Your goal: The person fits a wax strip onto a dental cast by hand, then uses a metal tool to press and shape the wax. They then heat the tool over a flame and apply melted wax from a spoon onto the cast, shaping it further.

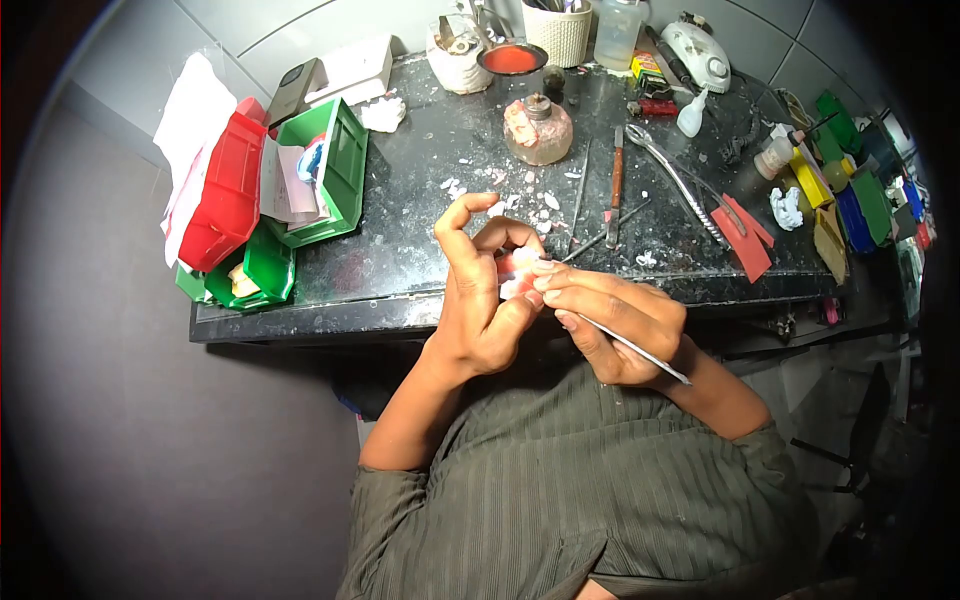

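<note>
My left hand (470, 300) is closed around a small pink-and-white wax denture (512, 284), gripped between thumb and fingers just past the table's front edge. Its index finger is raised and bent away from the piece. Held like a pen, a thin metal wax carver (640, 350) slants through my right hand (625, 325), with its rear end pointing down to the right. The fingertips of my right hand meet the denture. Fingers hide the carver's working tip and much of the denture.
Shavings litter the black table (420, 260). Beyond my hands lie a wooden-handled knife (617, 185), a slim metal tool (580, 195) and pink wax sheets (742, 240). A glass spirit lamp (540, 140) stands behind, under a dish of red wax (512, 60). Green (345, 170) and red bins (225, 190) stand left.
</note>
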Demonstrator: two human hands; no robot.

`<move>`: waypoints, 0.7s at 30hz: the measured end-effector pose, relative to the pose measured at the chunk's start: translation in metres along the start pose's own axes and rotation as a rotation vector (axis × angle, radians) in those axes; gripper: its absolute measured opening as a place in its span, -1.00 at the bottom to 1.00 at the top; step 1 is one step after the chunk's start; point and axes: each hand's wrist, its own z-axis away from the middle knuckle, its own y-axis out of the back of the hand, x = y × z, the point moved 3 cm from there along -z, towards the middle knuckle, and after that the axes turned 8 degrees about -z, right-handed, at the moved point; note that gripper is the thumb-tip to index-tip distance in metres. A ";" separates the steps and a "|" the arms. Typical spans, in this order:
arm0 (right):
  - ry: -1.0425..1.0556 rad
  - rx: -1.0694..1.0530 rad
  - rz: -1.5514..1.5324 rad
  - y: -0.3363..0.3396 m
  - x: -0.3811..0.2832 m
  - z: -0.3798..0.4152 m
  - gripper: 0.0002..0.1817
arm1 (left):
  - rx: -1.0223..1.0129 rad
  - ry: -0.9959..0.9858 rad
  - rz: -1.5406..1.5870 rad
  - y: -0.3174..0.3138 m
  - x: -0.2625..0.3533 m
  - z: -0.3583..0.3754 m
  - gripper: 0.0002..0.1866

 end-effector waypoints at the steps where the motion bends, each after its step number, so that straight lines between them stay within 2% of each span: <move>1: -0.001 0.000 0.001 0.000 0.000 0.000 -0.79 | -0.015 0.022 0.046 0.000 -0.001 -0.001 -0.09; 6: 0.005 0.027 0.027 0.001 -0.003 -0.005 -0.86 | -0.019 0.110 0.226 0.000 -0.002 -0.004 -0.07; 12: 0.031 -0.040 0.014 0.004 -0.001 -0.006 -0.76 | -0.089 0.165 0.353 0.004 -0.005 -0.007 -0.04; 17: 0.017 -0.029 -0.054 0.001 -0.002 -0.008 -0.80 | -0.137 0.259 0.534 0.008 0.000 -0.006 -0.03; 21: 0.000 -0.051 -0.114 0.000 -0.001 -0.008 -0.75 | -0.291 0.263 0.668 0.009 -0.002 -0.008 0.06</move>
